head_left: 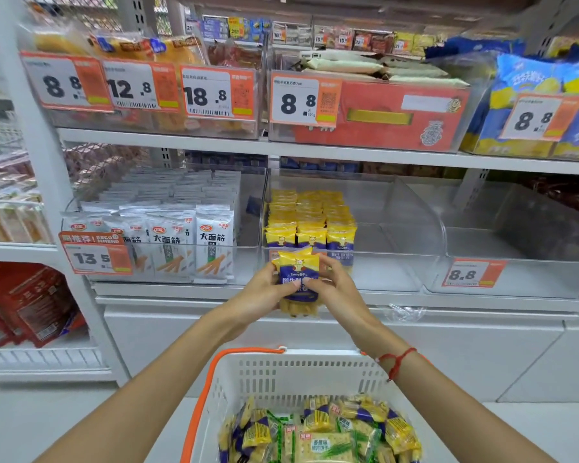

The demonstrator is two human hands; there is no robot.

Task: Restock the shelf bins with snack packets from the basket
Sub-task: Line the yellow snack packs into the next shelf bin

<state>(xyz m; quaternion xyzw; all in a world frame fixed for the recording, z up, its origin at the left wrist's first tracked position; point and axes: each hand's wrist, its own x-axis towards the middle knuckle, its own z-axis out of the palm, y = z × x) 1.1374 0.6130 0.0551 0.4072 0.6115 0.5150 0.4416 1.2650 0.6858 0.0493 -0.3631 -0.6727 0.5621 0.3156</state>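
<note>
Holding a yellow packet stack at the middle bin

Filling most of the view, the white shelving unit (188, 137) carries two rows of clear plastic bins with orange-and-white price tags clipped to their fronts. On the upper shelf, a red carton (381, 118) sits inside its bin under a tag reading 8.8, and blue-and-yellow bags (528, 95) crowd the bin to its right. On the lower shelf, the left bin holds upright white packets (181, 242) with black characters, and the middle bin (391, 228) holds three neat rows of yellow packets (310, 222) along its left side, the rest of its floor bare. The bin at the far right (515, 248) bears another 8.8 tag.

Below, a white basket (301, 375) with an orange handle (201, 406) sits close to the person, holding loose snack packets (321, 429) in yellow, blue and green wrappers.

Between basket and shelf, both arms reach forward. The left hand (264, 289) and the right hand (331, 285) grasp a small stack of yellow-and-blue packets (296, 279) from either side, fingers curled round its edges and thumbs on its front. The stack stands upright just in front of the middle bin's front wall, at its left end; how many packets it holds is hard to tell, perhaps two or three. A red string bracelet (396, 360) circles the right wrist.
</note>
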